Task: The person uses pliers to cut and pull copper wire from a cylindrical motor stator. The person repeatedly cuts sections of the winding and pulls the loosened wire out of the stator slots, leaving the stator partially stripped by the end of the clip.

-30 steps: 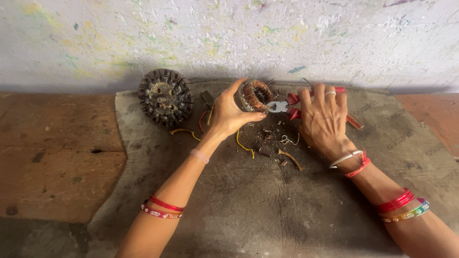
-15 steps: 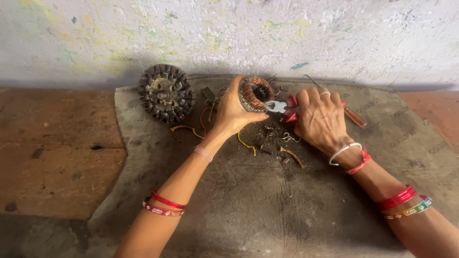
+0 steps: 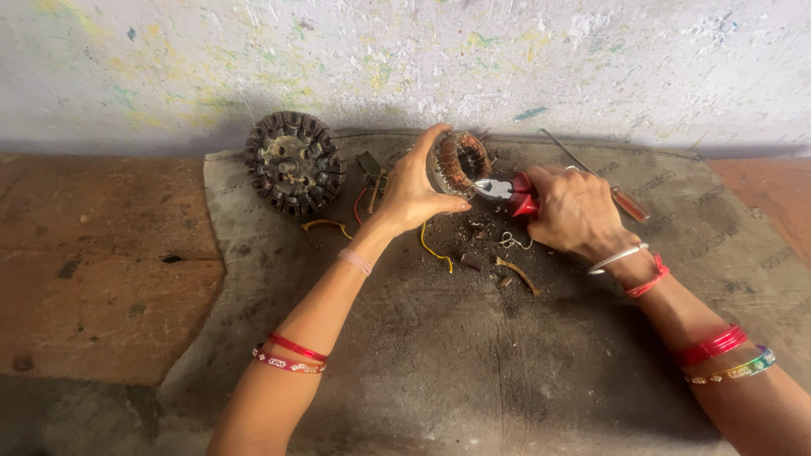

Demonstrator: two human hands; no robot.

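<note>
Holding the round copper coil (image 3: 459,162) steady in the curled left hand (image 3: 411,190), the person's right hand (image 3: 574,207) grips red pliers (image 3: 505,190) at the coil's 3 o'clock edge, seemingly cutting wire; next needs a firm squeeze.

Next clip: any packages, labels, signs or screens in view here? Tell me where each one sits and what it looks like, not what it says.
No packages, labels, signs or screens.
Grey mat: spread over the floor under both hands, sack-like cloth with faint dark print near its far right edge, too blurred to make out.
Wall: behind the mat, whitish with paint specks, nothing posted on it.
</note>
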